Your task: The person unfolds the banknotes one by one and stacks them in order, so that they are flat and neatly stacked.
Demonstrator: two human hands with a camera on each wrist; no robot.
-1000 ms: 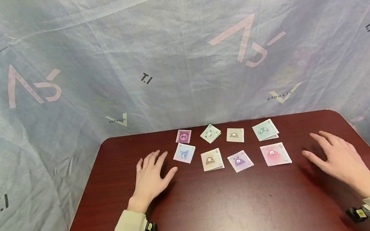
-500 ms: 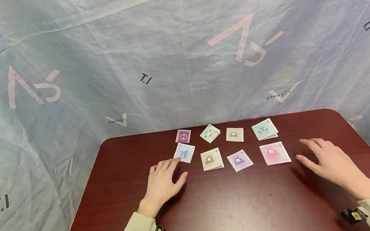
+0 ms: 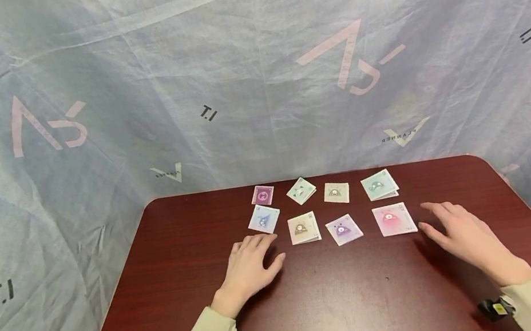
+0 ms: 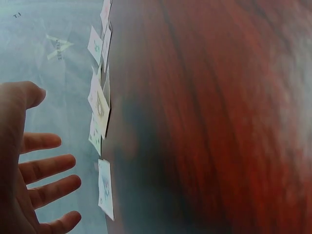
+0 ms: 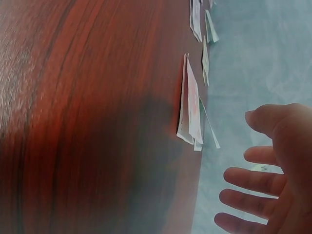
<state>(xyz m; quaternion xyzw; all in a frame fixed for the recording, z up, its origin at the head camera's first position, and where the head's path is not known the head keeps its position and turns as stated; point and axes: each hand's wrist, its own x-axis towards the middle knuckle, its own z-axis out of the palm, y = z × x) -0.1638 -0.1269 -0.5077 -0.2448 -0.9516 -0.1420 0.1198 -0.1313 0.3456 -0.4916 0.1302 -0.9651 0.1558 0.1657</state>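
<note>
Both hands had moved inward since the earlier head view: the left hand (image 3: 244,271) had drifted toward 4 o'clock, the right hand (image 3: 466,236) toward 8 o'clock, while the 8 paper notes kept their places. With 12 at the table's far edge, the blue note (image 3: 264,219) lay at 1 o'clock from the left hand and the pink note (image 3: 394,219) at 10 o'clock from the right. Each hand was loosely spread, fingers relaxed and thumb apart, holding nothing; their broad shadows suggested they hovered above the wood. Folding probably explained why several notes gaped at 1 edge, their upper faces propped off the surface. Between the hands, the brown note (image 3: 304,228) and purple note (image 3: 344,229) completed the nearer row; behind sat the magenta note (image 3: 263,195), white-green note (image 3: 301,191), beige note (image 3: 336,193) and green note (image 3: 380,185), running from 11 to 1 o'clock, perhaps spaced so each face showed. Beneath them the table (image 3: 339,304) was dark red-brown, streaked with grain and glossy toward 6 o'clock. Creased grey curtain (image 3: 226,50), printed with pale letters, enclosed it from 9 through 12 to 3 o'clock.
</note>
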